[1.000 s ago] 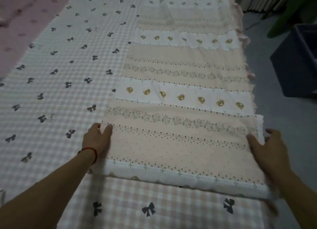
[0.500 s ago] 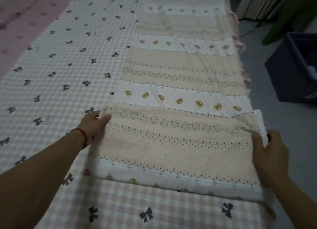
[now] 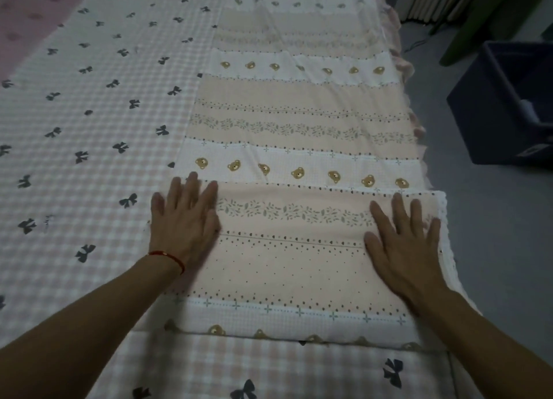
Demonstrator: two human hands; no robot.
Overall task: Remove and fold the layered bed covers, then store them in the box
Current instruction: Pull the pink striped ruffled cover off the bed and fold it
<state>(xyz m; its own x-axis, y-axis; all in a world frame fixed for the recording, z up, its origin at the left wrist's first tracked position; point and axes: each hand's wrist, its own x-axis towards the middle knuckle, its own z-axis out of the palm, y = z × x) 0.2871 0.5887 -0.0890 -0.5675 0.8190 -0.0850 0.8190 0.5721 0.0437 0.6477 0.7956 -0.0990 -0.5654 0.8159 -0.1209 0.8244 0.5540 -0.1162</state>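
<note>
While the bear-print cover lies as a long strip along the right side of the bed, its near end is doubled over into a flat fold, and both hands lie on that fold. The left hand presses flat on the fold's left edge, fingers straight and spread, a red string at the wrist. The right hand presses flat near the fold's right edge, fingers also spread. Neither hand grips any cloth.

Beneath the cover and to its left spreads the checked sheet with dark bows, and beyond that, at the far left corner, a pink layer shows. On the floor to the right of the cover stands the dark box, open at the top, with something pale inside.

Folding looks to be the step in hand, with the hands smoothing the first lengthwise fold. Most of the strip is not yet folded. The next move probably calls for taking both corners of the fold and turning it over again, edges kept square.
</note>
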